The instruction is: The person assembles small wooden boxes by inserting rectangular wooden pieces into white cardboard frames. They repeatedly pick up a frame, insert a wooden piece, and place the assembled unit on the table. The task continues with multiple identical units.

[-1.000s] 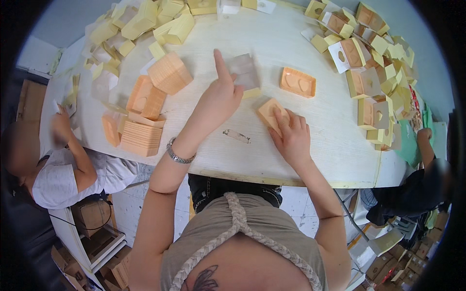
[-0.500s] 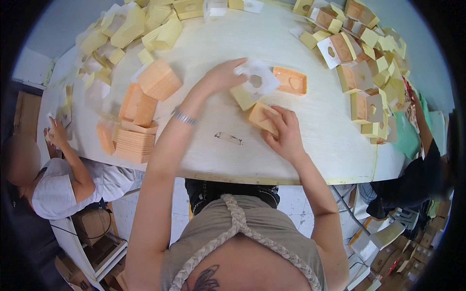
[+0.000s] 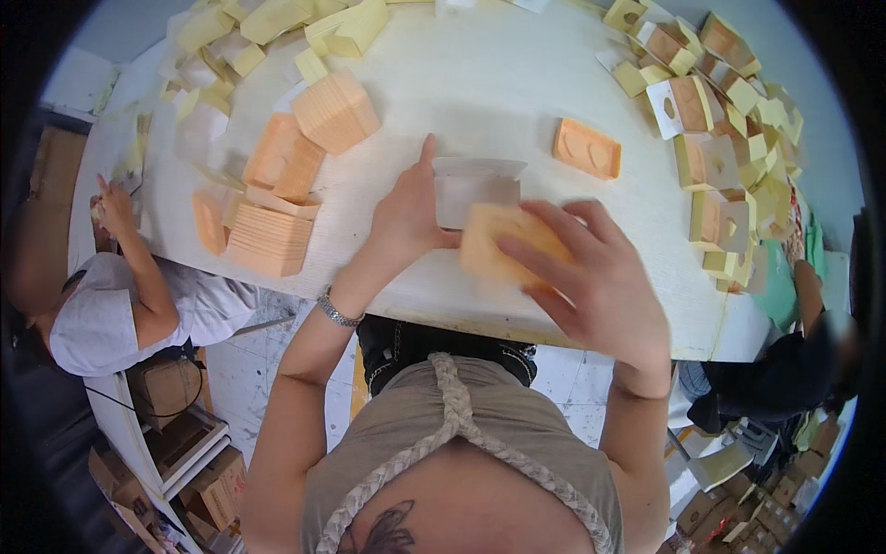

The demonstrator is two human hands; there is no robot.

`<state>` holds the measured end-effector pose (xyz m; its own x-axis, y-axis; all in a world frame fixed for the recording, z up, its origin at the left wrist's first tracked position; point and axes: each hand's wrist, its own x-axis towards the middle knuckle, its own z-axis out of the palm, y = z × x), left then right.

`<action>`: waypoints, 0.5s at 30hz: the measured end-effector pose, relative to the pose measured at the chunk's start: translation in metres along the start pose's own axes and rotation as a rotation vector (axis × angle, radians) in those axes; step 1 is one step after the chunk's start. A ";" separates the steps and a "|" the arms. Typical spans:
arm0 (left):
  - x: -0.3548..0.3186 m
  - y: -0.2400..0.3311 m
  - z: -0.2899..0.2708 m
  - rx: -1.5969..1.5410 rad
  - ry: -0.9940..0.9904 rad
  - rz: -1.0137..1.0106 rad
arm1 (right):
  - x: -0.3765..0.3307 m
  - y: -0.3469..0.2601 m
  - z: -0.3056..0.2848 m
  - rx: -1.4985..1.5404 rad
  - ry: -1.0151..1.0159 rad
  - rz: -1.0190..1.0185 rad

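Observation:
My left hand [image 3: 406,210] grips the left side of a small paper carton [image 3: 477,192], thumb at its near edge and index finger stretched along it. Its pale, open inside faces up. My right hand [image 3: 591,277] holds a peach-orange plastic tray [image 3: 506,242], blurred by motion, just in front of the carton and overlapping its near right corner. Whether tray and carton touch, I cannot tell. Beyond my right hand, a single orange tray [image 3: 588,149] with rounded hollows lies on the table.
Nested stacks of orange trays [image 3: 269,238] stand at left. Yellow cartons [image 3: 346,28] are heaped at far left; tray-filled cartons [image 3: 711,162] crowd the right. A person in a grey shirt [image 3: 101,323] sits at left; another in dark clothing [image 3: 771,379] is at right. The table edge [image 3: 434,317] is near me.
My left hand has come nearer and now clasps the carton's side, its open inside turned upward. My right hand has raised the orange tray off the table toward me. The view has shifted slightly.

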<state>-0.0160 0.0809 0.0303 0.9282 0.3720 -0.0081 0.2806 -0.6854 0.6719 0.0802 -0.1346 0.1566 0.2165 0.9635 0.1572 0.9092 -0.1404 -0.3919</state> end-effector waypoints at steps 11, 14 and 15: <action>0.001 -0.017 0.011 -0.146 -0.072 0.143 | 0.058 0.081 0.052 0.008 -0.197 -0.320; 0.000 -0.014 0.007 -0.167 -0.087 0.146 | 0.055 0.090 0.062 0.100 -0.194 -0.299; -0.001 -0.013 0.008 -0.166 -0.094 0.138 | 0.052 0.090 0.066 0.109 -0.179 -0.307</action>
<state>-0.0188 0.0847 0.0154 0.9758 0.2166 0.0289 0.1124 -0.6107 0.7839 0.1497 -0.0825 0.0700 -0.1345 0.9829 0.1255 0.8767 0.1771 -0.4473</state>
